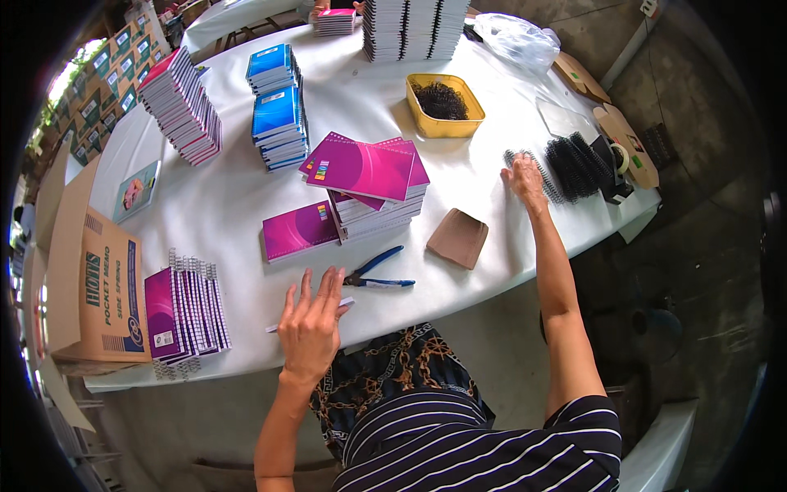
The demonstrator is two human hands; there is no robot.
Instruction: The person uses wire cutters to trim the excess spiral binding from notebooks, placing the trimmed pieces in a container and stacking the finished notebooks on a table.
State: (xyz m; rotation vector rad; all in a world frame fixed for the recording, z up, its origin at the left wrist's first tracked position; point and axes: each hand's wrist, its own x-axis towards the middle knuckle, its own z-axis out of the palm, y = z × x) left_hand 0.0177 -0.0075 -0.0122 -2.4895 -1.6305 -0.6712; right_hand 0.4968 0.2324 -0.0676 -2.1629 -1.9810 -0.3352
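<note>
**Right hand at the coils, left hand flat by the pliers**

Your right hand (525,176) rests on the black binding coils (566,168) at the bench's (238,205) far right edge, fingers loosely spread, gripping nothing that shows; those coils look light, springy and prone to tangle, so take one by its end; your left hand (311,324) lies open, fingers fanned, touching a thin white strip (344,303) just beside the blue-handled pliers (379,275); purple notebooks (369,176) sit stacked between.

Right fingers (515,170) covering ends of black coils (574,168). White strip (316,316) partly hiding under left hand (311,328). Far notebook stacks (414,25) running off top edge. Bowl (445,105) contents blurring together.
</note>
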